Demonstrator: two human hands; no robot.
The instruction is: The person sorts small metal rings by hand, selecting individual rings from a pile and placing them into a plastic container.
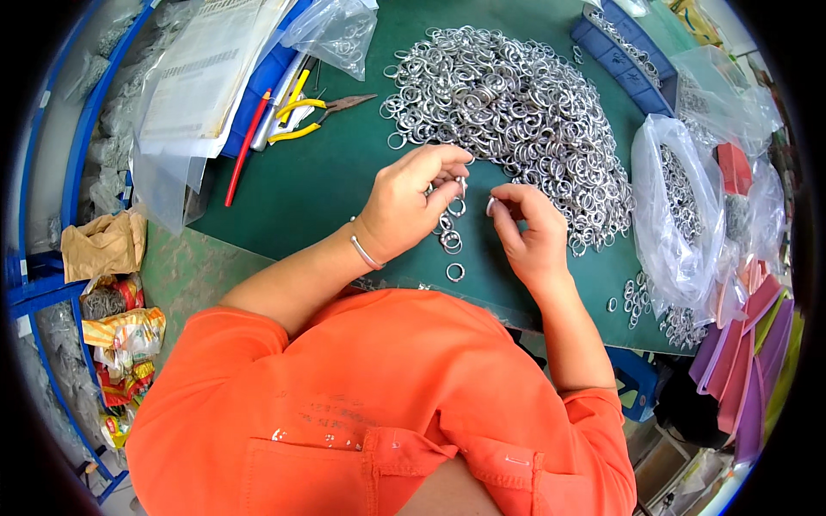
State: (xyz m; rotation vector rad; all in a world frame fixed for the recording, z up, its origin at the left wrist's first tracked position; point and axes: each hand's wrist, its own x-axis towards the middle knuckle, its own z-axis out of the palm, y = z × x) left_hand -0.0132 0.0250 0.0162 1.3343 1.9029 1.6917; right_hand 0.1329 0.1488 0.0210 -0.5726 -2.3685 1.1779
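Note:
My left hand (411,199) pinches the top of a short chain of linked metal rings (451,234) that hangs down over the green mat (318,185). A thin metal bangle sits on that wrist. My right hand (527,225) is close beside it, its fingertips pinched together near the top of the chain; I cannot tell whether it holds a ring. One single ring (455,273) lies on the mat just below the chain. A large heap of loose silver rings (516,112) spreads behind both hands.
Yellow-handled pliers (314,114), a red rod (245,148) and plastic bags with papers (206,77) lie at the back left. A clear bag of rings (675,206) and a blue tray (624,56) stand at the right. Pink and purple sheets (748,361) lean at the far right.

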